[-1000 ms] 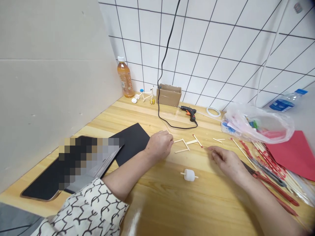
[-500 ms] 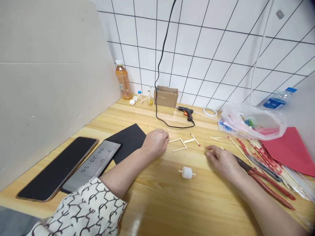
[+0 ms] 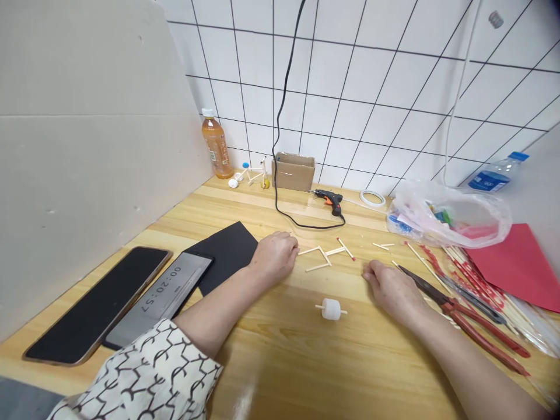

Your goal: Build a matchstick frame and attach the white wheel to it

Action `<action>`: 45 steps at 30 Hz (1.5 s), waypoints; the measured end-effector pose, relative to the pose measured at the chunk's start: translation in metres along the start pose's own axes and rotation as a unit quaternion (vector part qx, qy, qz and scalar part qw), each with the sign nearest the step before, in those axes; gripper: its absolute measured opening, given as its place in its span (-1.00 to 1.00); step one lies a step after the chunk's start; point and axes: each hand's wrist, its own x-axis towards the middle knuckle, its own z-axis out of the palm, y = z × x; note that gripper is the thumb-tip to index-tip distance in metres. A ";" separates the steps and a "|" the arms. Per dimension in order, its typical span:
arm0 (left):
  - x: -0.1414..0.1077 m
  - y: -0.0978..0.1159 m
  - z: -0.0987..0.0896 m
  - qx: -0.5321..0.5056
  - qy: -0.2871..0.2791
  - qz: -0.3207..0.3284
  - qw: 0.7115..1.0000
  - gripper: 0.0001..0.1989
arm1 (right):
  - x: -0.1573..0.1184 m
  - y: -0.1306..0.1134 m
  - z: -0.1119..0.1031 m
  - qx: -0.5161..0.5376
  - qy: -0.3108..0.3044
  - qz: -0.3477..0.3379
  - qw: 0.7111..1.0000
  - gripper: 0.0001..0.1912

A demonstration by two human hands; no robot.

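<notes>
My left hand (image 3: 276, 255) rests on the wooden table with its fingers curled, beside the left end of a flat matchstick frame (image 3: 326, 254). Whether it grips the stick's end is hidden. My right hand (image 3: 389, 287) lies to the right of the frame, fingers bent together and pointing left; anything between the fingertips is too small to make out. Red-handled pliers (image 3: 455, 306) lie just beyond its wrist. Between the hands and nearer to me sits a white cylinder (image 3: 331, 310) with a thin stick through it. Two short sticks (image 3: 384, 246) lie behind my right hand.
A glue gun (image 3: 330, 201), cardboard box (image 3: 294, 173), small stick model (image 3: 256, 173) and orange drink bottle (image 3: 216, 146) stand or lie at the back. Phones (image 3: 98, 303) and black paper (image 3: 223, 251) are left. At right are a plastic bag (image 3: 464, 224), red paper (image 3: 525, 268) and matchsticks.
My right hand has shifted slightly left, showing more of the pliers. The view has moved a little, and the phone timer has advanced one second. The stick frame looks unchanged.
</notes>
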 end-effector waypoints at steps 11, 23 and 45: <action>-0.001 0.000 0.002 -0.002 -0.003 0.006 1.000 -0.79 | -0.009 -0.008 0.002 0.040 0.022 -0.094 0.994 -0.81; 0.000 0.000 -0.001 0.000 -0.001 0.001 1.000 -0.79 | -0.015 0.002 -0.001 0.178 0.051 -0.137 0.973 -0.70; -0.007 0.006 -0.002 -0.066 -0.079 0.026 0.994 -0.84 | -0.017 0.008 -0.015 0.100 0.032 -0.186 0.977 -0.71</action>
